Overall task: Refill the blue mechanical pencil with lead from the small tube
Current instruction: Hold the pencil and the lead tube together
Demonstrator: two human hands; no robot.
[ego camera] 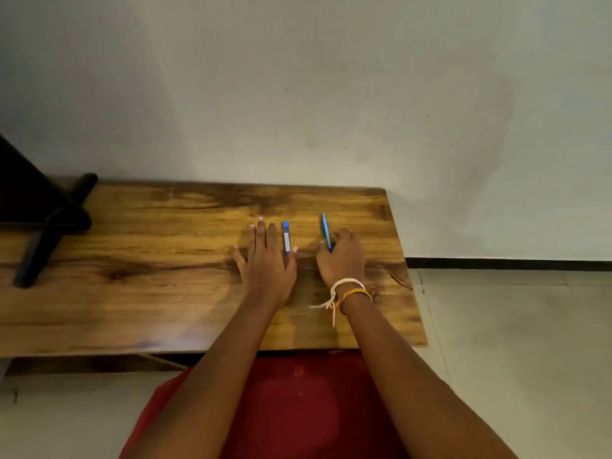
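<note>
A small lead tube (286,237) with a blue cap lies on the wooden table (165,260), pointing away from me. My left hand (266,260) rests flat on the table just left of it, fingers straight, thumb tip near the tube's near end. The blue mechanical pencil (325,230) lies to the right, its far end showing. My right hand (342,256) has its fingers curled round the pencil's near part, which is hidden under them.
A black stand foot (49,233) and a dark object occupy the table's left end. The wall rises right behind the table. The table's right edge (407,276) drops to a tiled floor. My red-clad lap is below the front edge.
</note>
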